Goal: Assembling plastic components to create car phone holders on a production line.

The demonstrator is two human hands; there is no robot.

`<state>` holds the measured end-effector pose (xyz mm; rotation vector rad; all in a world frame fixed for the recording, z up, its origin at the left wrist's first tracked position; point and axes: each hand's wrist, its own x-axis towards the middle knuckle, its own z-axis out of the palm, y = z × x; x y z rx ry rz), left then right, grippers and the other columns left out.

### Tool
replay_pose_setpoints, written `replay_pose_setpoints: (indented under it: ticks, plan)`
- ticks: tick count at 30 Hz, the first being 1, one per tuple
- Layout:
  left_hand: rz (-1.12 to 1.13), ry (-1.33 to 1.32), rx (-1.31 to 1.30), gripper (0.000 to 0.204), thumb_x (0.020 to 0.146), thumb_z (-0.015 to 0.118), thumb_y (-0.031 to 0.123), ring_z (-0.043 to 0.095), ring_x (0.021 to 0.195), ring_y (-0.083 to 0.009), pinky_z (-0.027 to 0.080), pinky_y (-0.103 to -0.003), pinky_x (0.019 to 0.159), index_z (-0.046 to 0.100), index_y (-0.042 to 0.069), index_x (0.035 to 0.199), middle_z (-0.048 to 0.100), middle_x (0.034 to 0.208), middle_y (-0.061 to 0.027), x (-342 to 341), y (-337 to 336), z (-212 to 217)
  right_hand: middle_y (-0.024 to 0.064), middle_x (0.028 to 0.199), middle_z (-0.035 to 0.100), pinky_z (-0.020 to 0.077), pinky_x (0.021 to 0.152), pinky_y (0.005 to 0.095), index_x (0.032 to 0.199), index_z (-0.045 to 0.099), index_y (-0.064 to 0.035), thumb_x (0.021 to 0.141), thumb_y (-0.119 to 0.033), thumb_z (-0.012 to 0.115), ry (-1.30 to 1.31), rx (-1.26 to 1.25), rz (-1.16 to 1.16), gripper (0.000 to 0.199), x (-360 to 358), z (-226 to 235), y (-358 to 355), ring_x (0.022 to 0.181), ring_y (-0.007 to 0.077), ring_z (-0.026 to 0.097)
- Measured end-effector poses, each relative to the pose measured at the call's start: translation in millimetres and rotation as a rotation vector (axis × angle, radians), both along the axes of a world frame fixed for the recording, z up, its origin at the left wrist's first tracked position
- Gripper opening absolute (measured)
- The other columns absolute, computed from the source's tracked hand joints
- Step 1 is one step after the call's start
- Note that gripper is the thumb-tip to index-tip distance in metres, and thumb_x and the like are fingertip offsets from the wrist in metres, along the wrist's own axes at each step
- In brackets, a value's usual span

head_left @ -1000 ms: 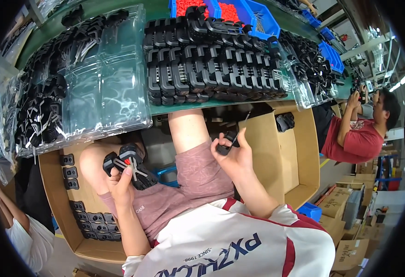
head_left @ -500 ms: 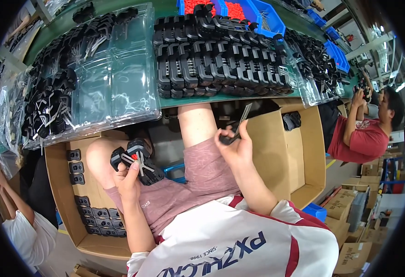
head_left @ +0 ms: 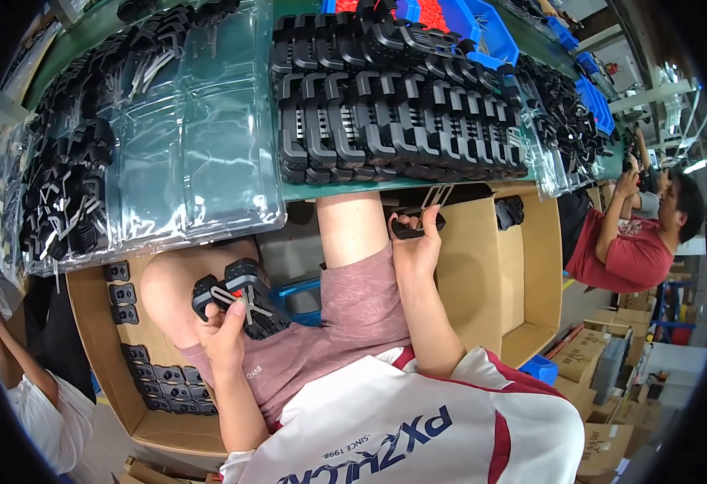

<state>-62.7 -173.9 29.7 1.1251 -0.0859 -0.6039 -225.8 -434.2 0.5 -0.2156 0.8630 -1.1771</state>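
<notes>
Change over the last half second sits mainly in the right hand [head_left: 415, 252]; the black handle-shaped part [head_left: 418, 227] it holds is turned, so that its two thin metal rods [head_left: 437, 196], which ran close together as one band, now read as separate lines with a gap; the rods point to the far side, by the near edge of the green surface [head_left: 301, 192]; fingers of this hand are closed on the black body, gripping it from the near side. Left hand [head_left: 224, 337] matches the earlier view; thumb and fingers pinch the black assembly [head_left: 263, 310] with crossed metal strips and a small red piece [head_left: 237, 294], held over the person's lap, near the left thigh. Meaning, as judged: the right part is being reoriented while the left one is kept steady; the two are well apart, the right thigh between them, so nothing is joined between the hands at this point. Surroundings: rows of black parts [head_left: 402, 117] are stacked on the surface, far of both hands; a clear plastic tray [head_left: 228, 161] lies to their left; dark pads [head_left: 178, 391] line part of the left cardboard box [head_left: 168, 431]; a second cardboard box [head_left: 543, 266] stands to the right.
</notes>
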Motion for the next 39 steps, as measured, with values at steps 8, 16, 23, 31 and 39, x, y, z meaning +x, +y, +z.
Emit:
replay_pose_setpoints:
  ticks: [8, 16, 23, 31, 39]
  plan:
    - [-0.045, -0.008, 0.048, 0.025, 0.078, 0.063, -0.011, 0.058, 0.073, -0.0093, 0.046, -0.017, 0.067, 0.059, 0.003, 0.098, 0.066, 0.092, -0.0067, 1, -11, 12, 0.0001, 0.068, 0.045, 0.0437, 0.084, 0.0385, 0.088, 0.057, -0.0115, 0.09, -0.03, 0.063, -0.003, 0.048, 0.014, 0.02, 5, 1, -11, 0.066, 0.0151, 0.048]
    - [-0.028, -0.008, 0.047, 0.023, 0.078, 0.063, -0.01, 0.057, 0.072, -0.0084, 0.045, -0.017, 0.067, 0.059, 0.003, 0.096, 0.066, 0.092, -0.0064, 4, -9, 7, 0.0014, 0.071, 0.044, 0.0441, 0.081, 0.037, 0.093, 0.055, -0.0059, 0.091, -0.032, 0.061, -0.012, 0.017, 0.006, 0.027, -2, 20, 7, 0.066, 0.0153, 0.046]
    - [-0.023, -0.029, -0.025, 0.021, 0.08, 0.06, -0.01, 0.06, 0.08, -0.0113, 0.046, -0.02, 0.076, 0.059, 0.006, 0.094, 0.066, 0.095, -0.0078, -1, -4, 6, 0.0017, 0.069, 0.042, 0.0432, 0.077, 0.0315, 0.101, 0.049, 0.0059, 0.088, -0.035, 0.064, -0.417, 0.537, 0.169, 0.046, -29, 86, 48, 0.065, 0.0128, 0.044]
    - [-0.029, -0.055, -0.071, 0.019, 0.083, 0.057, -0.008, 0.062, 0.083, -0.0132, 0.047, -0.021, 0.078, 0.059, 0.008, 0.092, 0.067, 0.096, -0.0086, -2, 1, -1, 0.002, 0.068, 0.041, 0.0429, 0.075, 0.0299, 0.105, 0.045, 0.0093, 0.088, -0.035, 0.064, -0.55, 0.643, 0.236, 0.051, -35, 94, 58, 0.064, 0.0113, 0.043]
    - [0.068, 0.01, 0.104, 0.021, 0.08, 0.065, -0.005, 0.062, 0.075, -0.0115, 0.047, -0.019, 0.068, 0.051, 0.01, 0.08, 0.065, 0.085, -0.0059, -4, 9, 7, 0.0027, 0.069, 0.042, 0.0416, 0.071, 0.0294, 0.108, 0.044, 0.0074, 0.09, -0.029, 0.061, -0.549, 0.644, 0.298, 0.044, -23, 96, 65, 0.065, 0.0116, 0.044]
